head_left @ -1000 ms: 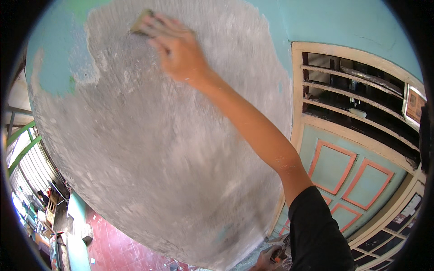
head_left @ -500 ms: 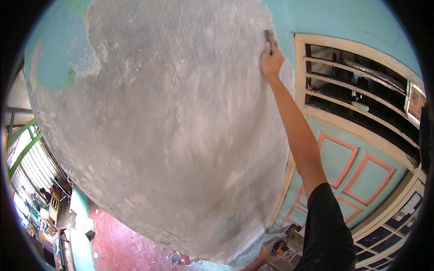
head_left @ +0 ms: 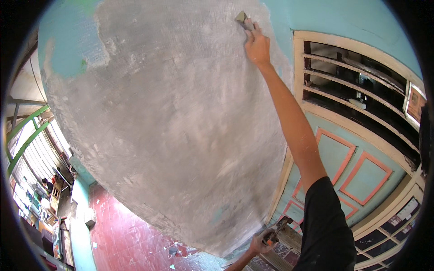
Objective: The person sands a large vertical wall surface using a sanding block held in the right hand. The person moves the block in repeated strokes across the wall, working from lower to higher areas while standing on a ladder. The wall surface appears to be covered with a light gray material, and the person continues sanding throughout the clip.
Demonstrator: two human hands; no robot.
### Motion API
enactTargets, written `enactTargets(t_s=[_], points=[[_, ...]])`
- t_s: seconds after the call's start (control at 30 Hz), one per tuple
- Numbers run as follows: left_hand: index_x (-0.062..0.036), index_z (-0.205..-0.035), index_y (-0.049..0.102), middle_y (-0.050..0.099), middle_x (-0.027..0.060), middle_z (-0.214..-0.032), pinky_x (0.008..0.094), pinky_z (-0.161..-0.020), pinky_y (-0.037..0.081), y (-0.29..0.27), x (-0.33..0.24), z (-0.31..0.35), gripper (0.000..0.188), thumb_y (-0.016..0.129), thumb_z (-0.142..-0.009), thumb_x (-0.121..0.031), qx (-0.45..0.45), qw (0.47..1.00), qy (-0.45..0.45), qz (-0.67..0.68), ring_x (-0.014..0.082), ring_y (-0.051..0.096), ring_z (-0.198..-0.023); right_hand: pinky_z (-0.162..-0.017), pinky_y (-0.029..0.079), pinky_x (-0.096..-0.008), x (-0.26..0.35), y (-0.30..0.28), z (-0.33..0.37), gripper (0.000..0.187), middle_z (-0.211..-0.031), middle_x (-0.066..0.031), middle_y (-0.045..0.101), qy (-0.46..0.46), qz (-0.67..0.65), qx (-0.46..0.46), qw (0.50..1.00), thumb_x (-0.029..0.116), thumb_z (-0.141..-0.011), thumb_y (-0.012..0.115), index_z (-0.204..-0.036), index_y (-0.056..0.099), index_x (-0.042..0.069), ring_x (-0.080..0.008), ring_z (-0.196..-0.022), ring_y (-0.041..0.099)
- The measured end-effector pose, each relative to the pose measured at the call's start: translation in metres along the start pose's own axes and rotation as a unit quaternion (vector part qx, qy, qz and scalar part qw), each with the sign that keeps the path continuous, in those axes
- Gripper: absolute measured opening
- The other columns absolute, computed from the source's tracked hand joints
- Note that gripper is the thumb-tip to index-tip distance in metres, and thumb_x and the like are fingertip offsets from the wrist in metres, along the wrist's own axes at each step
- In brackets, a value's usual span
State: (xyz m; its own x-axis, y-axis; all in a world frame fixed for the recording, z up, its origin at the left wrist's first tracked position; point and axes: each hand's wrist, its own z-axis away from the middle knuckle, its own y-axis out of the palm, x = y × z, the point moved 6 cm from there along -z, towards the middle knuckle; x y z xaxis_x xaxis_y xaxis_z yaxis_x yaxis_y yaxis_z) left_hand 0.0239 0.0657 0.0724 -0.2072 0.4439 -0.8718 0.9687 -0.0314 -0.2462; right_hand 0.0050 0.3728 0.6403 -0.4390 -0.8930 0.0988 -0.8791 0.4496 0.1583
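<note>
My right hand (head_left: 258, 45) is raised high on a grey, plastered wall (head_left: 181, 104). Its fingers are closed round a small scraper (head_left: 242, 19) with a flat, yellowish-tan end, held at the wall's surface near the top. Low down, past my black right sleeve (head_left: 323, 226), my left hand (head_left: 258, 244) is closed on a dark tool (head_left: 272, 235) with an orange part and a flat, smeared end. That tool's exact kind is not clear. The left hand is near the lower right end of the plastered patch, and my right sleeve is close beside it.
A louvred vent (head_left: 357, 86) in a cream frame and a turquoise door (head_left: 330, 149) with orange-edged panels stand to the right. Pale debris lies on the red tiled floor (head_left: 113, 221). Wooden planks (head_left: 287, 241) are below. At far left a person (head_left: 46, 185) is near a wooden bench.
My right hand and its scraper have moved left and up across the wall, away from the vent's frame. My left hand with the dark tool has shifted slightly left and up.
</note>
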Motion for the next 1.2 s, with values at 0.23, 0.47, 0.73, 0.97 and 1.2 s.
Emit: enactTargets(t_s=[0.23,0.47,0.73,0.97,1.2], points=[[-0.0006,-0.111,0.062,0.068,0.0134,-0.091,0.0341,-0.077,0.053,-0.004,0.001,0.001,0.048,0.079,-0.071,-0.021,-0.008,1.000,0.001,0.000,0.0255,0.070,-0.083,-0.107,0.043,-0.0391,0.070,0.015,0.043,0.036,-0.136,-0.0269,0.051,-0.106,-0.037,0.014,0.994,0.004,-0.095,0.051,-0.129,0.057,-0.007,-0.0366,-0.121,0.057],[-0.0019,-0.114,0.062,0.070,0.0165,-0.093,0.0363,-0.073,0.054,0.002,0.017,0.004,0.051,0.080,-0.072,-0.024,-0.017,0.999,0.032,-0.002,0.0319,0.071,-0.082,-0.107,0.042,-0.0387,0.068,0.015,0.017,0.038,-0.135,-0.0258,0.054,-0.068,0.003,-0.069,0.995,0.001,-0.094,0.050,-0.131,0.054,-0.007,-0.0390,-0.122,0.056],[-0.0004,-0.110,0.061,0.069,0.0123,-0.089,0.0354,-0.076,0.054,-0.003,0.002,-0.002,0.051,0.083,-0.067,-0.018,-0.009,0.999,0.042,-0.015,0.0260,0.070,-0.081,-0.104,0.044,-0.0357,0.056,0.016,0.009,0.038,-0.134,-0.0239,0.055,-0.009,-0.067,-0.023,0.997,0.002,-0.094,0.050,-0.130,0.056,-0.006,-0.0381,-0.123,0.056],[-0.0032,-0.113,0.060,0.067,0.0141,-0.100,0.0367,-0.078,0.054,-0.001,0.003,0.000,0.054,0.084,-0.069,-0.024,0.013,0.999,0.030,-0.023,0.0284,0.069,-0.087,-0.079,0.055,-0.0351,0.059,0.006,0.069,0.036,-0.121,-0.0228,0.064,-0.169,0.031,-0.077,0.982,0.003,-0.094,0.051,-0.128,0.059,-0.003,-0.0359,-0.090,0.070],[-0.0031,-0.112,0.059,0.067,0.0141,-0.098,0.0358,-0.076,0.054,-0.003,-0.002,-0.002,0.054,0.084,-0.070,-0.025,0.021,0.999,0.032,-0.011,0.0273,0.069,-0.086,-0.076,0.055,-0.0346,0.049,0.011,0.008,0.039,-0.129,-0.0234,0.059,-0.047,0.013,-0.023,0.999,0.002,-0.093,0.053,-0.132,0.058,0.000,-0.0349,-0.082,0.070]])
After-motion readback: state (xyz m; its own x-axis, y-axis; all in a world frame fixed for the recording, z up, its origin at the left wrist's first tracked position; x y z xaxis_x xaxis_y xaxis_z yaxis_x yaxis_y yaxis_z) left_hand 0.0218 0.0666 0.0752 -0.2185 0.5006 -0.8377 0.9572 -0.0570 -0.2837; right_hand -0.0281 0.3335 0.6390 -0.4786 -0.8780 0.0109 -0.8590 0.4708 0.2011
